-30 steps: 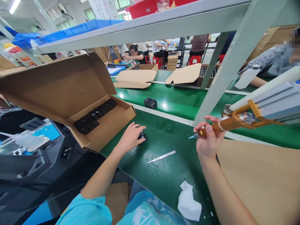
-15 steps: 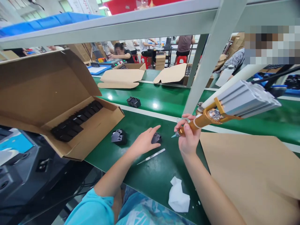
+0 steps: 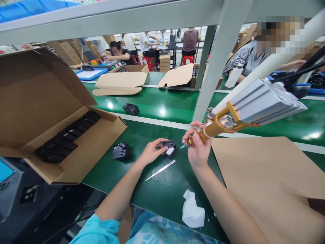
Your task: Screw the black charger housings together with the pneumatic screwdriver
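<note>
My left hand [image 3: 151, 152] pinches a small black plastic part [image 3: 169, 148] that rests on the green bench mat [image 3: 165, 189]. My right hand [image 3: 198, 149] is wrapped round the gold nozzle of a dispensing gun [image 3: 215, 128], whose pointed tip sits just right of that part. The gun's grey ribbed body [image 3: 264, 101] extends up and to the right. A second black part [image 3: 122, 151] lies left of my left hand. A thin metal blade [image 3: 160, 170] lies on the mat below my hands.
An open cardboard box [image 3: 83, 149] with a row of black parts stands at the left. A brown cardboard sheet [image 3: 266, 176] covers the right. A crumpled white tissue [image 3: 193, 210] lies near the front edge. Another black part [image 3: 131, 108] sits on the conveyor; other people work beyond.
My left hand slid a black part rightward and now pinches it, tilted up. The dispensing gun's tip came closer to it. A second black part stayed behind near the box.
</note>
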### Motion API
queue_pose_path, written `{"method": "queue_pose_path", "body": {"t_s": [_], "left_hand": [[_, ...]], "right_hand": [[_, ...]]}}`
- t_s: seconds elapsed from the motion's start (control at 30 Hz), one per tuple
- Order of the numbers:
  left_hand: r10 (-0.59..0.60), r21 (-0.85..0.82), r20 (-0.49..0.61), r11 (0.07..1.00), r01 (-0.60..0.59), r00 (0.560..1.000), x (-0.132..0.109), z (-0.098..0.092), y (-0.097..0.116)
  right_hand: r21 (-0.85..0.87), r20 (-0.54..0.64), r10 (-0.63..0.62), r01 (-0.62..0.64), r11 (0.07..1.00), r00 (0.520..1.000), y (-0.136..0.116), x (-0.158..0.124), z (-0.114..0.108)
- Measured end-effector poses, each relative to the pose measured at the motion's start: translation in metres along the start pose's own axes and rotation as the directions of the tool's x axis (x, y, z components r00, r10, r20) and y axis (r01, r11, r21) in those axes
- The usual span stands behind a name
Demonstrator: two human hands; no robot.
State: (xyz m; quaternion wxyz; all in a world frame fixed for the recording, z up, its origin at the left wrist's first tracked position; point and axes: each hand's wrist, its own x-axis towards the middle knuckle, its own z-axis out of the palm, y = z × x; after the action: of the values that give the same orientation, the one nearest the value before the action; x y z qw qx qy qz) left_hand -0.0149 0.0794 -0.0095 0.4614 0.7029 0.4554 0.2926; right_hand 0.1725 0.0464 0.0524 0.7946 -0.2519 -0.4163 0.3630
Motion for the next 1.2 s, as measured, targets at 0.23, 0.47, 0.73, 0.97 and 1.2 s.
{"method": "queue_pose_path", "body": {"t_s": [0.23, 0.47, 0.73, 0.97, 1.2], "left_hand": [[0.141, 0.439, 0.008, 0.889, -0.13, 0.99, -0.007, 0.014, 0.004], [0.125, 0.586, -0.01, 0.805, -0.096, 0.992, -0.011, 0.042, 0.005], [0.094, 0.475, -0.076, 0.879, -0.047, 0.993, -0.017, 0.038, 0.015], [0.131, 0.4, -0.098, 0.913, -0.081, 0.987, -0.019, 0.037, 0.018], [0.145, 0.372, -0.09, 0.923, -0.101, 0.985, -0.02, 0.036, 0.02]], "right_hand": [[0.034, -0.016, -0.021, 0.022, 0.999, 1.0, 0.001, 0.001, 0.001], [0.046, -0.006, 0.016, -0.015, 0.999, 1.0, 0.0, 0.0, 0.003], [0.049, 0.04, 0.018, -0.02, 0.999, 0.999, -0.004, -0.003, 0.006], [0.048, 0.016, 0.007, -0.007, 0.999, 1.0, -0.005, -0.002, 0.005], [0.036, 0.013, -0.003, 0.003, 0.999, 1.0, -0.005, -0.002, 0.005]]}}
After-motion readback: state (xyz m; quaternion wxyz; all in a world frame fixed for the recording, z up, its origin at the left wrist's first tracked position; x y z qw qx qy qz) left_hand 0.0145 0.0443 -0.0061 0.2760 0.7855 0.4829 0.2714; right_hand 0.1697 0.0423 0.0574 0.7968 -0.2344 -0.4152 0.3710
